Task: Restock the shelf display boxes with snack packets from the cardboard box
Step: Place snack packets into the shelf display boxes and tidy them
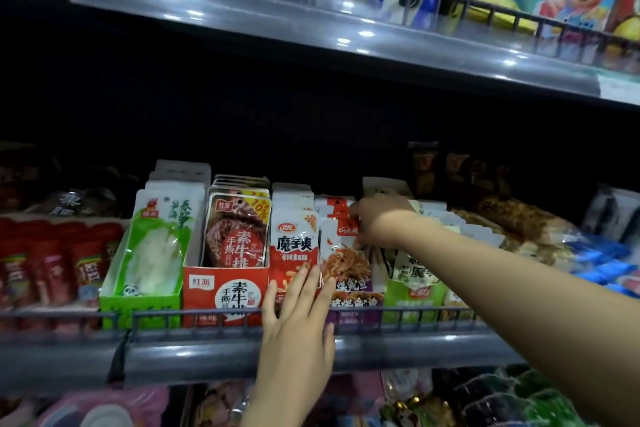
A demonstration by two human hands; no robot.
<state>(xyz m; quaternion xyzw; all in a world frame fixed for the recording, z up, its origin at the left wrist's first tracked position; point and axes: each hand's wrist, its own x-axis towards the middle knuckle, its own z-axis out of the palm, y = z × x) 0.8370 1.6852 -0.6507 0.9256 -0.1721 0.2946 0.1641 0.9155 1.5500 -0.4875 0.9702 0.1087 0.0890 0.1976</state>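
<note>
Grey metal shelves (221,350) with low wire rails (194,317) run across the store wall. Ceiling lights glint on the upper shelf's edge (214,7), and the recess beneath it lies dark.

Your right hand (375,218) hides the fish packets' (346,253) tops; its fingertips can't be seen. At nine o'clock the red packets (52,263) blur, print unreadable.
</note>
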